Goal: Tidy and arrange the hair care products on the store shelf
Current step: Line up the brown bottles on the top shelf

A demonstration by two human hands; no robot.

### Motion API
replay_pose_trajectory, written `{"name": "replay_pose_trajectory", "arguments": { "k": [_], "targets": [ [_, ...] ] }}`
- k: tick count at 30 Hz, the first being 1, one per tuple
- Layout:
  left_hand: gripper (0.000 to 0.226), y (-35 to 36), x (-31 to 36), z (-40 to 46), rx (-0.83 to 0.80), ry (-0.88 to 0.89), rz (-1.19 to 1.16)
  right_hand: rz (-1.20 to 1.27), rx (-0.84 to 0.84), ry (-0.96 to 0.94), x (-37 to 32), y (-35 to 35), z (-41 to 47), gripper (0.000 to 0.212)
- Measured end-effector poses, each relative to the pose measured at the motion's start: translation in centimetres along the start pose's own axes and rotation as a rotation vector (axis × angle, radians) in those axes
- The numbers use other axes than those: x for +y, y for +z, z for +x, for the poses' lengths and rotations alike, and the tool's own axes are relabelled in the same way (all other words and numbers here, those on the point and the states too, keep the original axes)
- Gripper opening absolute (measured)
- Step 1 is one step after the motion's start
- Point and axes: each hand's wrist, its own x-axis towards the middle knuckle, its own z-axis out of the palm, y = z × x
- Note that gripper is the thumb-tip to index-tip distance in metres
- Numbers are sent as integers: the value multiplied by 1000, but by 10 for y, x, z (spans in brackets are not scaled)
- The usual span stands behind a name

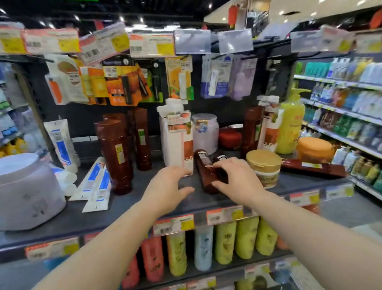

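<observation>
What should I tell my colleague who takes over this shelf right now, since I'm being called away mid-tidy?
Right hand grips a brown bottle lying flat at the middle of the shelf. Left hand hovers open beside it, holding nothing.
Done: brown bottles stand upright at left; the white pump bottle stands behind the hands.
Left: stand the lying bottle up; another brown bottle lies flat at right behind the gold-lidded jar; white tubes lie scattered at left.
</observation>
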Motion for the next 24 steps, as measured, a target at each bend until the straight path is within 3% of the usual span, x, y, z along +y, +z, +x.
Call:
{"name": "replay_pose_trajectory", "arguments": {
  "k": [10, 21, 24],
  "targets": [
    [76, 38, 19, 50, -178, 146, 130, 52, 12, -53, 50, -21, 8, 53],
    [57, 34, 8, 57, -232, 271, 98, 107, -85, -80, 38, -18, 13, 65],
    [54, 14, 11, 48, -158, 255, -91, 149, -162, -80, 34, -21, 15, 76]
  ]
}}
